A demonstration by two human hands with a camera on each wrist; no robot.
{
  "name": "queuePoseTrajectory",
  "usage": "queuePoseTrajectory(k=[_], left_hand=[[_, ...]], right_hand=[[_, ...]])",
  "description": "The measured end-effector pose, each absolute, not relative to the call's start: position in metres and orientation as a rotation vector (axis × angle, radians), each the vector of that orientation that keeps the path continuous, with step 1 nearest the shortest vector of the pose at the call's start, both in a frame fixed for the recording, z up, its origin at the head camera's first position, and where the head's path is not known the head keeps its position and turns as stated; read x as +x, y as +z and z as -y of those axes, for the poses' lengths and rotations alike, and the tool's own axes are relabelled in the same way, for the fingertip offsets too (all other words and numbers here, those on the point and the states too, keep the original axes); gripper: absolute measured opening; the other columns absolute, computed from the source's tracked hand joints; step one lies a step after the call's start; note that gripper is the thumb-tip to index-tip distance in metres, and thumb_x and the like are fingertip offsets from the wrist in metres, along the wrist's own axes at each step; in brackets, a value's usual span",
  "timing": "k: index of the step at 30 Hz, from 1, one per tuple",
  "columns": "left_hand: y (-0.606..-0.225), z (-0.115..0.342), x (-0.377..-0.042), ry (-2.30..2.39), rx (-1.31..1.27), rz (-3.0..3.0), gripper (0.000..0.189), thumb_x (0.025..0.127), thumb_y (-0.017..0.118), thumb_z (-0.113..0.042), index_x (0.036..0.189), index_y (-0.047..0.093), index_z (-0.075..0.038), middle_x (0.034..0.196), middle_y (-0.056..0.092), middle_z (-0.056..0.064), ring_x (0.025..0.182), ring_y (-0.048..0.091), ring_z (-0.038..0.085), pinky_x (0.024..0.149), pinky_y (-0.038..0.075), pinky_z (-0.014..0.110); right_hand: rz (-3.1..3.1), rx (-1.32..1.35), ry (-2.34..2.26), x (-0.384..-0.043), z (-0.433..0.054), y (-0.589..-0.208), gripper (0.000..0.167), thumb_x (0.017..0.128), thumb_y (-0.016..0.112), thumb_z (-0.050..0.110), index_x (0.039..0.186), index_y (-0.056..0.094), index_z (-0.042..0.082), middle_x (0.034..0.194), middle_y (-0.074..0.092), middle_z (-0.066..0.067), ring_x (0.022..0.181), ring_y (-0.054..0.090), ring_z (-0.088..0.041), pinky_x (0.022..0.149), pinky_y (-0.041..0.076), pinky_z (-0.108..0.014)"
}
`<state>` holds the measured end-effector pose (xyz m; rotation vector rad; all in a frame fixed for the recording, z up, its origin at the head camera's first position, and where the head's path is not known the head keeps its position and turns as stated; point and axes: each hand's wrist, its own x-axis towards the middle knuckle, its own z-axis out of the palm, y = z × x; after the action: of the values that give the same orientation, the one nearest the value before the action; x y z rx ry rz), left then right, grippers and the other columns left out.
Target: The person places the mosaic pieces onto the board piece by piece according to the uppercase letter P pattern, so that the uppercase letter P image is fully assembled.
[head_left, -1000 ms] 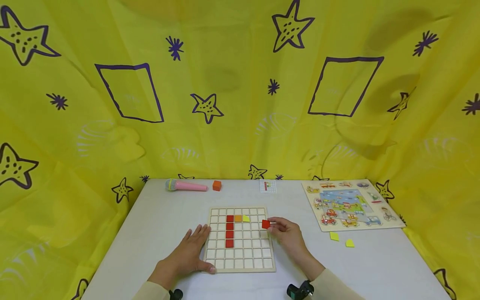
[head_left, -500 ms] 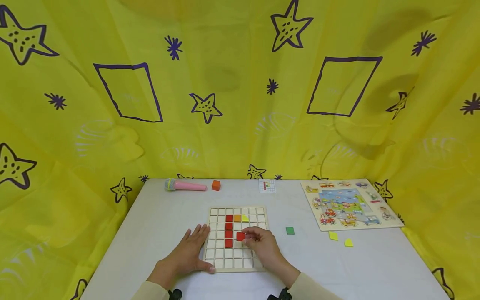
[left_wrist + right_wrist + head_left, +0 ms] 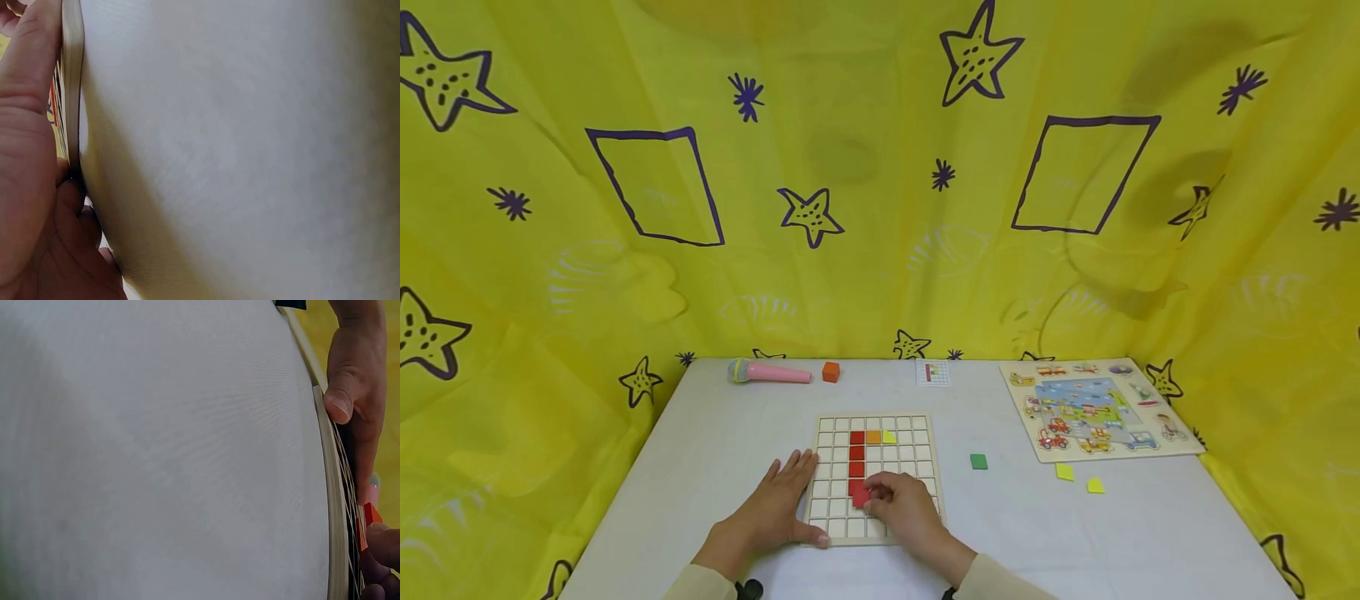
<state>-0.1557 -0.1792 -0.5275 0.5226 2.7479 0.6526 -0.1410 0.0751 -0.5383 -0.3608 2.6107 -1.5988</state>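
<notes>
My right hand [image 3: 906, 510] pinches a red square tile [image 3: 861, 497] between thumb and fingertips, tilted close over the wooden grid board [image 3: 835, 540]. In the right wrist view the pinched red tile [image 3: 373, 514] shows its edge at the thumb tip. Below a column of several red tiles [image 3: 857, 452], the held one overlaps the lowest. An orange tile [image 3: 873, 437] and a yellow tile with a curved side [image 3: 889, 437] continue the top row rightwards. My left hand [image 3: 771, 504] lies with fingers spread along the board's left edge, its thumb [image 3: 28, 62] at the near-left corner.
A green tile [image 3: 978, 462] lies right of the board, with two yellow pieces [image 3: 1064, 472] farther right. Behind them is a vehicle picture puzzle [image 3: 1022, 400]. Along the back are a pink toy microphone [image 3: 781, 375], an orange cube [image 3: 831, 372] and a small pattern card [image 3: 932, 373].
My right hand has carried the red tile leftward and nearer, from the board's right edge to the foot of the red column, uncovering the green tile. The left hand keeps its place.
</notes>
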Motion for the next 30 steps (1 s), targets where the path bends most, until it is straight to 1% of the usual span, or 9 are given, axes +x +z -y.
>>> queuePoseTrajectory(k=[6,11,17,21,24,28,30], left_hand=[[-0.5243,0.1791,-0.1544,0.678,0.532,-2.742,0.13,0.068,0.091,-0.063,0.164,0.031,0.002,0.172,0.03,0.021,0.162,0.02,0.042,0.131,0.013,0.065],[-0.524,0.1789,-0.1544,0.676,0.527,-2.743,0.13,0.068,0.091,-0.063,0.164,0.031,0.002,0.172,0.03,0.02,0.162,0.02,0.042,0.131,0.012,0.065],[-0.5276,0.1787,-0.1564,0.656,0.507,-2.749,0.131,0.067,0.09,-0.065,0.164,0.031,0.0,0.172,0.03,0.019,0.162,0.02,0.041,0.131,0.012,0.065],[-0.5289,0.1785,-0.1565,0.66,0.502,-2.747,0.131,0.067,0.09,-0.066,0.164,0.031,-0.001,0.172,0.03,0.019,0.162,0.02,0.041,0.131,0.012,0.065],[-0.5281,0.1785,-0.1554,0.667,0.506,-2.746,0.131,0.066,0.09,-0.065,0.164,0.031,0.0,0.172,0.031,0.019,0.162,0.02,0.041,0.131,0.012,0.065],[-0.5266,0.1787,-0.154,0.675,0.523,-2.748,0.131,0.067,0.091,-0.063,0.164,0.031,0.001,0.171,0.031,0.02,0.162,0.02,0.042,0.131,0.013,0.065],[-0.5261,0.1787,-0.1537,0.676,0.527,-2.749,0.131,0.067,0.091,-0.063,0.163,0.031,0.002,0.171,0.031,0.021,0.162,0.021,0.042,0.13,0.013,0.065]], right_hand=[[-2.763,-0.46,-1.429,-0.1399,-0.0713,-0.538,0.021,0.08,0.089,0.009,0.098,0.081,0.016,0.078,0.069,0.013,0.075,0.047,-0.003,0.071,0.039,-0.026],[-2.83,-0.495,-1.323,-0.1392,-0.0697,-0.5366,0.019,0.079,0.09,0.012,0.096,0.083,0.019,0.078,0.069,0.016,0.074,0.047,-0.002,0.076,0.039,-0.03],[-2.851,-0.54,-1.264,-0.1384,-0.0697,-0.5363,0.02,0.079,0.088,0.012,0.098,0.084,0.018,0.082,0.071,0.015,0.081,0.052,-0.004,0.08,0.041,-0.033],[-2.849,-0.567,-1.265,-0.1381,-0.0701,-0.537,0.02,0.08,0.087,0.012,0.099,0.085,0.018,0.086,0.073,0.014,0.083,0.054,-0.005,0.081,0.041,-0.034],[-2.848,-0.566,-1.272,-0.1379,-0.0703,-0.5378,0.02,0.08,0.087,0.013,0.099,0.084,0.018,0.086,0.073,0.014,0.082,0.053,-0.004,0.08,0.041,-0.033],[-2.813,-0.494,-1.33,-0.1381,-0.0704,-0.5374,0.02,0.081,0.088,0.013,0.1,0.082,0.018,0.082,0.067,0.016,0.079,0.05,-0.003,0.077,0.04,-0.029],[-2.763,-0.439,-1.391,-0.1384,-0.071,-0.5362,0.021,0.082,0.088,0.013,0.101,0.081,0.017,0.083,0.065,0.014,0.079,0.049,-0.003,0.075,0.04,-0.026]])
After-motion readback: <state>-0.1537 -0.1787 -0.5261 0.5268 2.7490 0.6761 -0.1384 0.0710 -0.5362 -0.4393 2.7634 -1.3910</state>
